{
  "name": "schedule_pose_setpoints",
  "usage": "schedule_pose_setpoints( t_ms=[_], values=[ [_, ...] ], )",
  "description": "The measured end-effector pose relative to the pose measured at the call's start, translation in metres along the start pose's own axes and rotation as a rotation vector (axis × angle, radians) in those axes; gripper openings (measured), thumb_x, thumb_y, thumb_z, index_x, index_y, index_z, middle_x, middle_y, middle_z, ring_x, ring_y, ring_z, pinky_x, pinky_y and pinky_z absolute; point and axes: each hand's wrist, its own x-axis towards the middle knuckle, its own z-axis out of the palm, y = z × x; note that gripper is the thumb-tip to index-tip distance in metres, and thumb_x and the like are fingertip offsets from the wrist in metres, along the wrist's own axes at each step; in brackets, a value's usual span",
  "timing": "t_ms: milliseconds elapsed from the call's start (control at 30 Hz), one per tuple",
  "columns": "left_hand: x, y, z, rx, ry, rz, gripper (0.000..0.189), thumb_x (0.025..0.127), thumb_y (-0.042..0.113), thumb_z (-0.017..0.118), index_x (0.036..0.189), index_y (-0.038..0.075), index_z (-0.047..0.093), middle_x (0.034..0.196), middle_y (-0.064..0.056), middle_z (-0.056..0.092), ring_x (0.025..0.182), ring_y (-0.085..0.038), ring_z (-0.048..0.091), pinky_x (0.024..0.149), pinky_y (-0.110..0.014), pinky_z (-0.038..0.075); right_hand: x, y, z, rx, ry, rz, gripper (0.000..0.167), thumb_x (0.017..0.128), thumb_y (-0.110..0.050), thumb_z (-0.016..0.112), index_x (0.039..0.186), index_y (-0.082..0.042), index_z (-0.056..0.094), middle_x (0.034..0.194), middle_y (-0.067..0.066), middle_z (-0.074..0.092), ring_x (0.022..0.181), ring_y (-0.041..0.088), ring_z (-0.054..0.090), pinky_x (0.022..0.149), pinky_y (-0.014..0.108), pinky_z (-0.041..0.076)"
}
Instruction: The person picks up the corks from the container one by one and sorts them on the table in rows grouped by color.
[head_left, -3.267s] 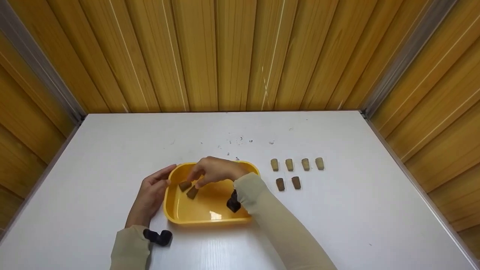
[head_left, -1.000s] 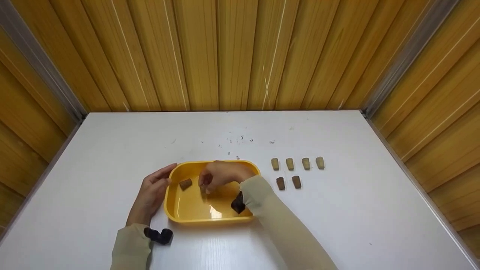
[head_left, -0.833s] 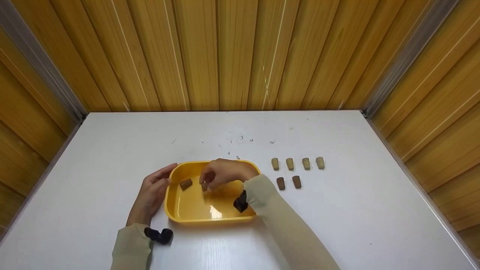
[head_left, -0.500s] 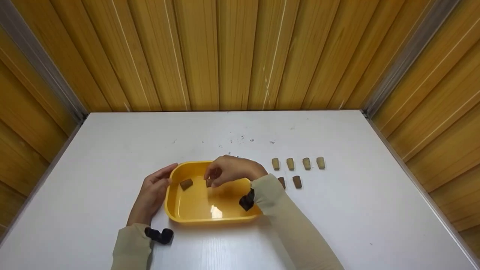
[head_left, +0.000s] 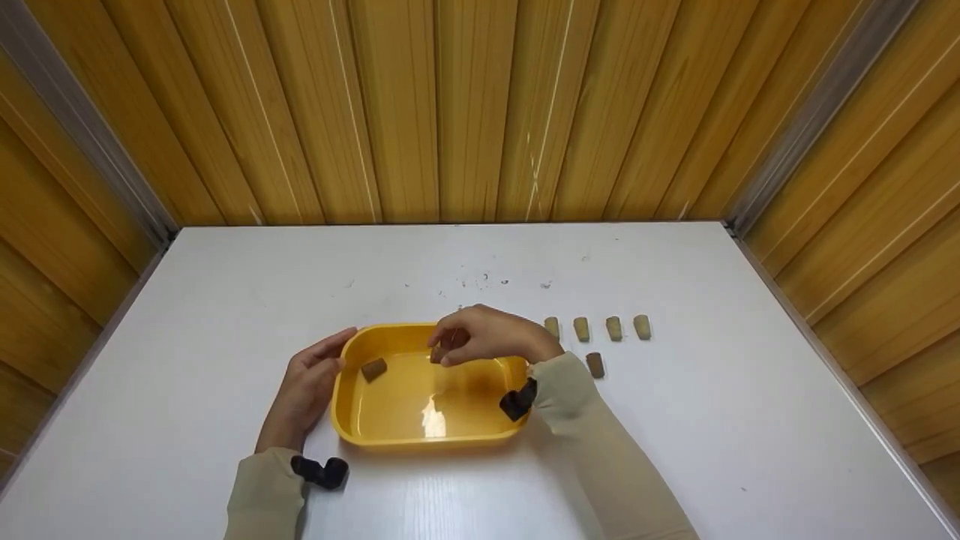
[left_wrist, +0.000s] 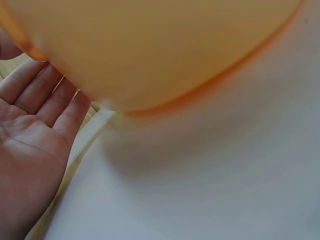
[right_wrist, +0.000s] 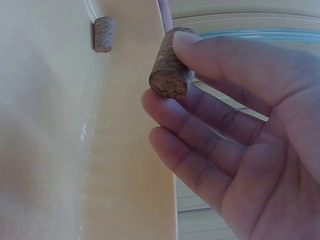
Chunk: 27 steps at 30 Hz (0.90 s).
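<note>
My right hand [head_left: 487,335] pinches a brown cork stopper [right_wrist: 172,70] between thumb and fingers, above the yellow plastic tray [head_left: 427,442]. In the head view that cork is mostly hidden by the fingers. A second brown cork [head_left: 373,369] lies in the tray near its left wall. My left hand [head_left: 300,390] rests against the tray's left end. Its thumb tip touches the rim and its fairly straight fingers [left_wrist: 65,107] lie along the outer wall.
Right of the tray, pale tapered corks [head_left: 582,328] stand in a row, the leftmost partly covered by my right hand. A brown cork [head_left: 595,365] is in front of them. The white table [head_left: 750,420] bears dark specks behind the tray, and wood-patterned walls [head_left: 472,112] surround it.
My right hand took hold of one of the two brown corks in the tray, then rose and moved right with it. The other cork stays, as does my left hand.
</note>
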Motion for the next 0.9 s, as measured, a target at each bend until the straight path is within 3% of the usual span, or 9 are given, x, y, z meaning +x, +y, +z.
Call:
schedule_pose_setpoints(
  t_ms=[467, 700, 900],
  values=[
    [0.0, 0.001, 0.0, 0.014, -0.008, -0.005, 0.052, 0.087, -0.006, 0.047, 0.139, -0.004, 0.045, 0.127, 0.005, 0.062, 0.123, -0.008, 0.055, 0.104, -0.02, 0.044, -0.032, 0.02, -0.009, 0.063, 0.105, -0.032, 0.027, 0.089, -0.016, 0.067, 0.114, -0.007, 0.067, 0.104, 0.005, 0.072, 0.094, 0.014, 0.066, 0.089, 0.027, 0.054],
    [-0.001, 0.0, 0.0, 0.003, -0.007, -0.012, 0.052, 0.087, -0.005, 0.047, 0.139, -0.003, 0.045, 0.128, 0.003, 0.062, 0.123, -0.011, 0.055, 0.104, -0.021, 0.045, -0.048, 0.03, -0.014, 0.051, 0.196, 0.011, 0.029, 0.088, -0.018, 0.067, 0.115, -0.009, 0.068, 0.105, 0.004, 0.071, 0.094, 0.015, 0.064, 0.09, 0.03, 0.054],
    [0.0, -0.001, 0.0, 0.014, 0.002, -0.01, 0.052, 0.087, -0.004, 0.048, 0.139, -0.002, 0.047, 0.13, 0.002, 0.061, 0.125, -0.011, 0.054, 0.104, -0.021, 0.044, -0.061, 0.039, -0.015, 0.107, 0.276, 0.029, 0.033, 0.087, -0.019, 0.069, 0.117, -0.006, 0.066, 0.109, 0.007, 0.07, 0.097, 0.019, 0.065, 0.09, 0.031, 0.055]
  ],
)
